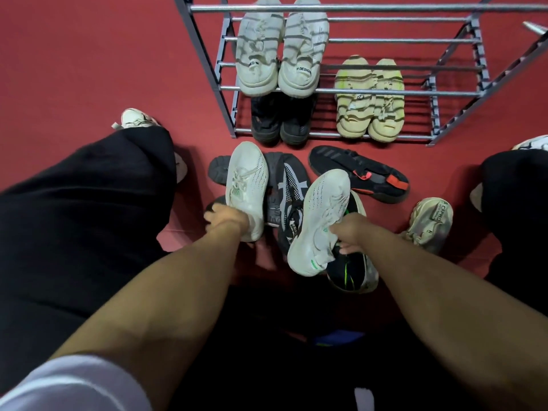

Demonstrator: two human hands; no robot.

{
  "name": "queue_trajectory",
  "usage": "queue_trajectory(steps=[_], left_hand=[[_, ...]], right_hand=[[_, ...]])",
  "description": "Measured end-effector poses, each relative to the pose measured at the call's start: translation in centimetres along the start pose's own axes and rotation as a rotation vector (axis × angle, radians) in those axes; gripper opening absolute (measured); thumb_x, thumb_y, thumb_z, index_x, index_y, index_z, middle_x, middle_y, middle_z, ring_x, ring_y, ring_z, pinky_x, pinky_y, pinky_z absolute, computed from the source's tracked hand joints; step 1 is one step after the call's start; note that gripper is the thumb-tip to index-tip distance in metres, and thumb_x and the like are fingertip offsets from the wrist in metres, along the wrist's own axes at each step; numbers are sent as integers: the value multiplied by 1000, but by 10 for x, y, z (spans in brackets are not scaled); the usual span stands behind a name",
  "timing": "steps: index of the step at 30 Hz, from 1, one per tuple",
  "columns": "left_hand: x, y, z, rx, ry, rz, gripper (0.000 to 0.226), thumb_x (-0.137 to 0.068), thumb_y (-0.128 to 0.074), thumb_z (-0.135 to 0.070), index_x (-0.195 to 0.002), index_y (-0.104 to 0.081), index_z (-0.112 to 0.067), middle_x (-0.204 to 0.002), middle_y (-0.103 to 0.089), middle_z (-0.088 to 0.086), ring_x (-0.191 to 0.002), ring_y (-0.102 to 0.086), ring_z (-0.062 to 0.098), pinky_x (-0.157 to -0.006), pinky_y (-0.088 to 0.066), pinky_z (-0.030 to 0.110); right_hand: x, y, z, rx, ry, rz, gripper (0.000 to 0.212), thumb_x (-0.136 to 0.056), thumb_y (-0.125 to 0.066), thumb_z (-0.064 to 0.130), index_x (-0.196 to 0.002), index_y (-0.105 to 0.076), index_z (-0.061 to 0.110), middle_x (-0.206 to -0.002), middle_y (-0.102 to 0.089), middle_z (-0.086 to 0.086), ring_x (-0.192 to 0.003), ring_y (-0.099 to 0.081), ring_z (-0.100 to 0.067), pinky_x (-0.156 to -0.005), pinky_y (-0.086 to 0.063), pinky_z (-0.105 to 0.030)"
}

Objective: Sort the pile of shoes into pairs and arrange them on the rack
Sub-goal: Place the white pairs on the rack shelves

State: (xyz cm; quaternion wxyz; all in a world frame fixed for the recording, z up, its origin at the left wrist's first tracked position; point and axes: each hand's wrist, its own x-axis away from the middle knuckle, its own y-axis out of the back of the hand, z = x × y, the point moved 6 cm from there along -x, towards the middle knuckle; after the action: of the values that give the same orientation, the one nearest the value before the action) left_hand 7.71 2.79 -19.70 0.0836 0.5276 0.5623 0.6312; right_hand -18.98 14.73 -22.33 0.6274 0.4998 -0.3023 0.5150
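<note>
Two matching white sneakers in hand, both just in front of the rack (225, 111): left hand (228, 219) grips left sneaker (247, 185) at the heel, right hand (351, 232) pinches right sneaker (318, 221) at the collar. Advice: lift clear of the pile, set together on a free rack spot, toes in.

**Readable print on the shoes**

"DESIGN" stands on the heel tab of the right-hand cream chunky sneaker (304, 47) on the rack at twelve o'clock. "CIPPO"-like lettering marks the worn beige sneaker (430, 223) at three o'clock. Other markings are too blurred.
</note>
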Motion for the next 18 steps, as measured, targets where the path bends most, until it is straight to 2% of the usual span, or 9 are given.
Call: queue_trajectory(steps=[3,5,6,8,10,12,14,16,18], left_hand=[[-1,-18,0,90,-29,274,46,-93,-57,-20,-135,-51,-1,-138,-56,15,-123,-57,30,-99,-51,37],[5,-17,-2,160,-11,310,41,-91,-59,-12,-131,-54,-3,-135,-59,11,-118,-61,29,-84,-57,33],[8,-12,-3,182,-8,267,41,-89,-61,-12,-129,-55,-4,-133,-60,9,-117,-61,29,-81,-56,29],[13,5,-6,205,-41,76,40,-84,-61,-17,-123,-59,-8,-127,-64,12,-115,-61,32,-89,-50,31],[24,18,-12,204,-109,-8,37,-84,-54,-18,-120,-61,-14,-123,-65,13,-114,-60,35,-95,-46,34],[38,24,-19,233,-127,-9,36,-78,-50,-19,-112,-63,-20,-116,-67,11,-107,-63,36,-93,-50,35],[54,19,-28,333,-138,36,31,-64,-47,-22,-92,-62,-22,-103,-71,8,-92,-69,36,-87,-56,42],[75,10,-40,393,-220,96,23,-58,-47,-23,-79,-58,-21,-90,-73,8,-82,-70,36,-79,-59,46],[98,-2,-52,385,-335,174,13,-65,-54,-25,-76,-59,-22,-84,-72,4,-80,-68,31,-79,-57,43]], right_hand=[[3,12,19,-27,131,-144,32,-91,-48,29,-113,-56,8,-117,-57,-14,-99,-62,-33,-77,-60,-46],[4,26,24,91,188,-238,36,-87,-48,33,-107,-58,5,-113,-61,-18,-96,-64,-38,-74,-59,-50],[7,31,22,140,180,-242,33,-88,-50,32,-102,-59,3,-106,-63,-20,-88,-66,-39,-69,-60,-47],[14,37,14,297,134,-227,31,-90,-51,30,-97,-62,2,-99,-65,-21,-81,-66,-38,-62,-55,-35],[18,50,17,454,147,-314,37,-89,-50,35,-103,-63,3,-101,-65,-17,-94,-64,-35,-70,-45,-29],[27,58,34,379,244,-393,38,-84,-49,43,-91,-61,7,-89,-61,-13,-89,-62,-33,-72,-43,-32],[39,48,52,90,294,-184,40,-85,-52,52,-85,-57,13,-83,-58,-8,-82,-56,-28,-71,-51,-39],[59,31,59,-214,161,182,51,-83,-59,60,-109,-59,16,-104,-61,-6,-92,-59,-23,-74,-56,-39],[77,29,64,-210,148,349,46,-84,-65,51,-114,-60,15,-109,-66,-7,-95,-65,-24,-73,-57,-37]])
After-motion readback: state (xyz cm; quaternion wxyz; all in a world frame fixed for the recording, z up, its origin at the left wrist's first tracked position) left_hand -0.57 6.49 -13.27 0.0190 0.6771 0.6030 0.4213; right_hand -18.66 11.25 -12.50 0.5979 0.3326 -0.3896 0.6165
